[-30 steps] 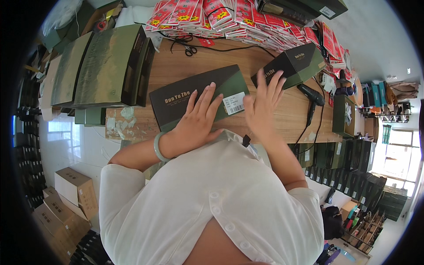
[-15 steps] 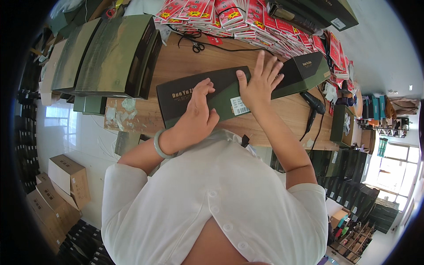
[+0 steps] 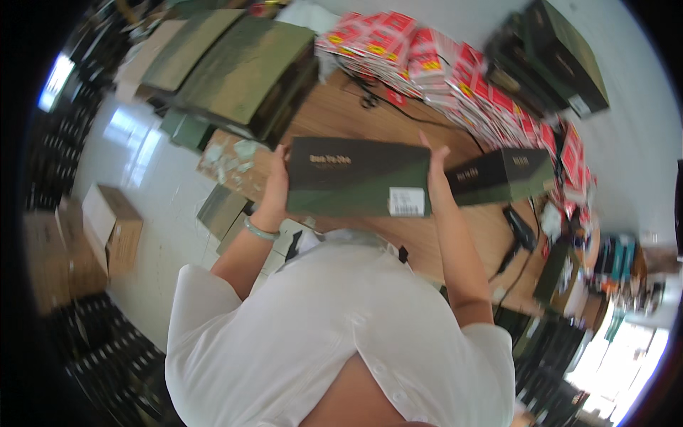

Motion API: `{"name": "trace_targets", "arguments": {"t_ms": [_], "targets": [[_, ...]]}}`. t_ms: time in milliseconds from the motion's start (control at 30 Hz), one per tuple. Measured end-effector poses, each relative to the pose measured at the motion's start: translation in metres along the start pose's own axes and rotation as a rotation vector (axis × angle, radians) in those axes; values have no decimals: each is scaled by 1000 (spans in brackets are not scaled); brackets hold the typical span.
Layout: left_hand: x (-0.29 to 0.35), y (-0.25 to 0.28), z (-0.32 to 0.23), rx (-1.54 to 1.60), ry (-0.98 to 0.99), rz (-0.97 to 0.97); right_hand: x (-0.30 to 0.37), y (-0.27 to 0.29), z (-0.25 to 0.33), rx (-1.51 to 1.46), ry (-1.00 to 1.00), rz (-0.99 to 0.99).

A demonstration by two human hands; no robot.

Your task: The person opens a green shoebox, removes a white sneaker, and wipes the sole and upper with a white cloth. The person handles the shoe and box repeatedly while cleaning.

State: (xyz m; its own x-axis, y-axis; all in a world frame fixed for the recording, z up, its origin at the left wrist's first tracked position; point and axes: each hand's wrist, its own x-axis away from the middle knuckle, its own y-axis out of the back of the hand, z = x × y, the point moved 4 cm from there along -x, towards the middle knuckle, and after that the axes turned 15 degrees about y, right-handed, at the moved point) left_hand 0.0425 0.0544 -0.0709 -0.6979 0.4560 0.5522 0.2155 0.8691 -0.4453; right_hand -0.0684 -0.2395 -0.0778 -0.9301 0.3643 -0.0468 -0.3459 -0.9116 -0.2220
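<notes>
A long dark green and black cardboard box (image 3: 348, 181) with a white barcode label is held up in front of my chest, over the front of the table. My left hand (image 3: 276, 186) presses against its left end, and a pale bangle circles that wrist. At the opposite end my right hand (image 3: 437, 165) grips the box, thumb pointing up. Parts of the fingers of both hands are hidden by the box. Just beyond my right hand, a second dark green box (image 3: 498, 176) lies on the wooden table (image 3: 405, 245).
Large green boxes (image 3: 242, 67) stand at the table's left. Red printed packets (image 3: 434, 60) are heaped along the back, with more dark boxes (image 3: 548, 60) on top. A black hair dryer (image 3: 519, 231), scissors (image 3: 369, 101) and a cable lie on the table. Brown cartons (image 3: 114, 224) stand on the floor.
Both hands were resting on the box, which lay aslant on the table. Now they grip its two ends, and it is raised and squared toward me. The whole view has turned and is blurred.
</notes>
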Motion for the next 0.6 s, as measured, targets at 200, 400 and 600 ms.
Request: {"name": "trace_targets", "arguments": {"t_ms": [200,400,600], "targets": [[54,35,78,23,128,-9,117,-5,6,-401,-115,-72],[97,73,205,-352,-251,115,181,-7,30,-346,-559,188],[157,68,298,117,166,-246,209,-4,-11,-129,-663,446]]}}
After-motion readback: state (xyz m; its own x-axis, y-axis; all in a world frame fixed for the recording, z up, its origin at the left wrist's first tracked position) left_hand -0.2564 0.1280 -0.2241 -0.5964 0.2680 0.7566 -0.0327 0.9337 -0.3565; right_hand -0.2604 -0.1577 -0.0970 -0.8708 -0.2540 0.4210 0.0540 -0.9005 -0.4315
